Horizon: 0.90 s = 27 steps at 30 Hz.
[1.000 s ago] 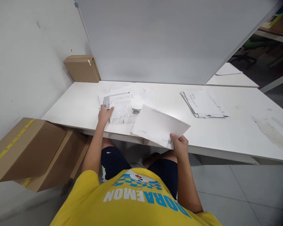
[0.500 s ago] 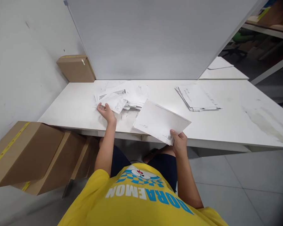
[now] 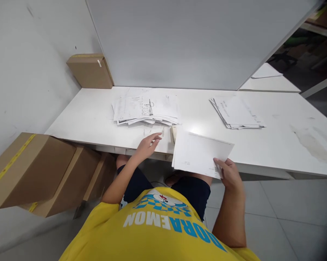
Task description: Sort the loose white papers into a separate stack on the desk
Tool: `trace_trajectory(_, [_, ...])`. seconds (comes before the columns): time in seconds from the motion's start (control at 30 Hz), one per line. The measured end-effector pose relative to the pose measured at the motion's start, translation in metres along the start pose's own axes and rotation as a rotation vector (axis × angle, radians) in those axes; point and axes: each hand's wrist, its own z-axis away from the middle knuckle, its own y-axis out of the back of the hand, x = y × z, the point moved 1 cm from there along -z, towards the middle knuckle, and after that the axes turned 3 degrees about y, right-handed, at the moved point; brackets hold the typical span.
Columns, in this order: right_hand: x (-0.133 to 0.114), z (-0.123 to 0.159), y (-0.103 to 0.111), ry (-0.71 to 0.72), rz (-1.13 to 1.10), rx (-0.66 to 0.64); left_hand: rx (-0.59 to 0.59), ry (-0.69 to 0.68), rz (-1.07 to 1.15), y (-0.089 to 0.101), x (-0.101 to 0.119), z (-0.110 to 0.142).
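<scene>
My right hand (image 3: 229, 173) pinches the right edge of a few white paper sheets (image 3: 200, 152), thumb on top. They tilt over the table's front edge, with small print along the near side. My left hand (image 3: 149, 145) holds nothing; its fingers are apart and point right, over the table near its front edge. Just beyond it lies an untidy pile of printed papers (image 3: 136, 108). Between the left hand and the held sheets sits a small beige object (image 3: 174, 133), partly hidden by the sheets; I cannot make out what it is.
A second paper stack (image 3: 238, 112) rests at the right on the white table (image 3: 76, 119). A cardboard box (image 3: 89, 72) stands at the back left corner. Larger cartons (image 3: 35, 170) are at the left below the table. A grey panel (image 3: 168, 43) rises behind.
My left hand has let go of a paper, which now lies on the left pile, and has moved right and nearer me. My right hand has shifted right with the sheets.
</scene>
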Motion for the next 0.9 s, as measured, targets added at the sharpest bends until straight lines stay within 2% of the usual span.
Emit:
trace_trajectory(0.07, [-0.005,0.001,0.015,-0.154,0.09,-0.087,0.019,-0.157,-0.072,-0.018,0.003,-0.02])
trace_trajectory(0.13, [-0.007,0.002,0.026,-0.275,0.154,-0.136,-0.06,-0.284,-0.178,-0.035,0.004,-0.038])
trace_trajectory(0.23, [-0.009,0.004,0.033,-0.345,0.177,-0.134,-0.264,-0.353,-0.332,-0.055,0.001,-0.056])
trace_trajectory(0.3, [-0.009,0.005,0.033,-0.348,0.179,-0.095,-0.324,-0.366,-0.385,-0.062,-0.003,-0.062])
trace_trajectory(0.5, [-0.005,0.006,0.023,-0.312,0.142,-0.017,-0.307,-0.337,-0.39,-0.059,-0.011,-0.063])
trace_trajectory(0.67, [-0.001,0.01,0.02,-0.269,0.119,0.031,-0.384,-0.373,-0.416,-0.051,-0.013,-0.067])
trace_trajectory(0.9, [-0.014,0.012,0.001,-0.251,0.134,0.01,-0.364,-0.419,-0.473,-0.052,-0.017,-0.071])
